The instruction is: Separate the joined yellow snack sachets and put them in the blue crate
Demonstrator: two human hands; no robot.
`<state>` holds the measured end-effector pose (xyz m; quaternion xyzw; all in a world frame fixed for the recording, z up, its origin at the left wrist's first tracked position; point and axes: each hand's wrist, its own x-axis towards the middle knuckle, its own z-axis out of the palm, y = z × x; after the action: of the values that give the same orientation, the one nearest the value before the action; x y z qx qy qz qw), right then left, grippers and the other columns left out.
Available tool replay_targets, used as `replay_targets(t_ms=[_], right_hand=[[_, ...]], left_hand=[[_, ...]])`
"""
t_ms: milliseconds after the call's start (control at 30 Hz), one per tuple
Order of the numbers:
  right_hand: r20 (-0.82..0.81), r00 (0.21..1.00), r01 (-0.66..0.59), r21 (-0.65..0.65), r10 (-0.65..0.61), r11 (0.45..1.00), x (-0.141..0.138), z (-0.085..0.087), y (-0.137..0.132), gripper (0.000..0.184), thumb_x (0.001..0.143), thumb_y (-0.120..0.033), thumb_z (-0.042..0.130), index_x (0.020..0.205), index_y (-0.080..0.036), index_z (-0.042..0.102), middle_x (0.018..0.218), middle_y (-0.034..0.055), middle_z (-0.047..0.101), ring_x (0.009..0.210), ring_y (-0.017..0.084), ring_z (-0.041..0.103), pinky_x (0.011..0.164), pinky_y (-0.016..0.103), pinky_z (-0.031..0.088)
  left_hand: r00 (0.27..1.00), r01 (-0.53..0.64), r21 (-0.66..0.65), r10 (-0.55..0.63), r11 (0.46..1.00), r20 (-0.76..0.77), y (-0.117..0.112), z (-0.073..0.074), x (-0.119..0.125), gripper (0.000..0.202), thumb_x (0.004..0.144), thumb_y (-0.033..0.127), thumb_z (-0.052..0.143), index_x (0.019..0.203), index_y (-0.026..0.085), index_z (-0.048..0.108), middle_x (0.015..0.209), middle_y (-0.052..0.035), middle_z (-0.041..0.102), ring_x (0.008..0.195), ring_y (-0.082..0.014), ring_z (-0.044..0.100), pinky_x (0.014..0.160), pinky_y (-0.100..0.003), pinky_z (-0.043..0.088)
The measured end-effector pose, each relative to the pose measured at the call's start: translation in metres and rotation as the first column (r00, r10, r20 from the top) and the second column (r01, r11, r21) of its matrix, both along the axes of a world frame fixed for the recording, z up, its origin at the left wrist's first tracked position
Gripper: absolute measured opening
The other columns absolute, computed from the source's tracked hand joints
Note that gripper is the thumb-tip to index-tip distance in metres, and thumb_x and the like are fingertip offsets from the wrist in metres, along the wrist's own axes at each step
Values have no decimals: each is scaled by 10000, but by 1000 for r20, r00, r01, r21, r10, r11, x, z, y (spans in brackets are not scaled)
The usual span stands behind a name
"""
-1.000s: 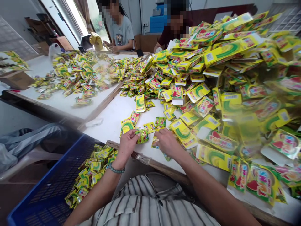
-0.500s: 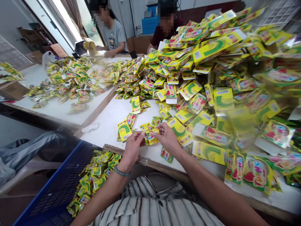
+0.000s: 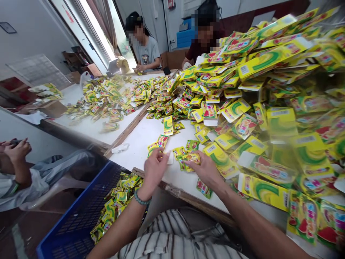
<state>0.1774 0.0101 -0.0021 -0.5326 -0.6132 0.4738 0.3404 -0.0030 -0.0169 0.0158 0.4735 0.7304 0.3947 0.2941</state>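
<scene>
At eight o'clock from the hands, a blue crate (image 3: 74, 214) sits below the table (image 3: 140, 133), holding many yellow packets (image 3: 121, 196). At four o'clock, one loose packet (image 3: 204, 189) lies by the near table edge, just beside the right wrist.

The right hand (image 3: 199, 162) has thumb and fingers closed on a yellow packet (image 3: 194, 157), just above the table. The left hand (image 3: 165, 155) is half curled, thumb near its fingers, with something white at the tips; I cannot tell whether it grips anything. At its eleven o'clock, just beside it, lies a yellow carton (image 3: 152, 146).

A green packet (image 3: 192, 144) lies at twelve o'clock of the held one. At two o'clock a tall pile of cartons (image 3: 250, 73) rises. Around ten o'clock, past a wooden strip (image 3: 132, 124), a looser heap (image 3: 101, 95) covers part of the surface.

At nine o'clock a seated person's hands (image 3: 18, 151) hold a dark object (image 3: 16, 142). Farthest, one co-worker (image 3: 148, 54) sits around eleven, another (image 3: 192, 52) just past twelve.
</scene>
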Motion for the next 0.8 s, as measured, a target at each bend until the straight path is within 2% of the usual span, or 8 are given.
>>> replay_targets(t_ms=[67,133,267,367,467,600,700,800], right_hand=[[53,998,37,34,-39,999,0,0,0,348,732,-397,624,987,-161,608,798,46,689,709,197,615,661,306,472],[114,993,30,77,-38,997,-1,-1,-1,362,734,-404,616,1004,-163,611,785,44,685,705,204,610,664,312,464],[160,987,11,112,-29,994,0,-5,-2,367,754,-396,572,1035,-163,612,749,37,666,663,202,593,637,312,449],[108,994,17,112,-29,994,4,-5,0,352,769,-385,550,1037,-166,615,711,21,654,627,190,579,606,298,442],[26,999,18,103,-21,995,7,0,2,318,746,-371,588,989,-169,629,721,15,664,648,185,585,622,293,453],[-170,982,104,87,-88,991,6,3,7,346,748,-429,626,977,-169,622,819,30,692,727,185,613,676,296,481],[-243,962,158,113,-127,981,8,0,12,331,776,-435,611,978,-173,618,883,40,702,789,187,630,736,313,501],[-170,983,84,105,-66,991,16,-2,15,290,787,-405,599,964,-178,628,890,36,705,813,194,636,770,336,508]], left_hand=[[914,-99,22,100,995,-392,6,5,-12,671,739,598,606,1229,146,532,1026,-151,612,920,-287,612,802,-387,459],[796,-99,-31,61,995,-603,11,5,-21,846,667,633,659,1313,117,476,1149,-216,538,1059,-365,553,862,-438,437],[783,-82,-135,-20,987,-621,16,-1,-34,814,684,447,696,1376,124,415,1126,-198,554,1045,-360,568,856,-431,442],[898,-110,-67,71,992,-434,15,0,-48,670,716,315,649,1341,167,459,1065,-137,634,945,-297,620,802,-384,466],[999,-52,35,53,998,-9,10,2,-55,518,708,336,673,1192,179,578,1008,-88,691,850,-241,648,739,-327,494],[874,144,44,-147,989,463,0,-4,-35,494,650,401,760,1055,139,654,1000,-87,714,825,-217,658,730,-306,516],[808,198,23,-176,980,562,-6,-11,-16,495,621,407,798,1025,144,684,1003,-82,719,827,-204,656,732,-292,515],[799,151,25,-137,988,586,-9,-18,-8,513,618,431,798,1029,141,694,1021,-90,710,836,-202,653,732,-293,513]])
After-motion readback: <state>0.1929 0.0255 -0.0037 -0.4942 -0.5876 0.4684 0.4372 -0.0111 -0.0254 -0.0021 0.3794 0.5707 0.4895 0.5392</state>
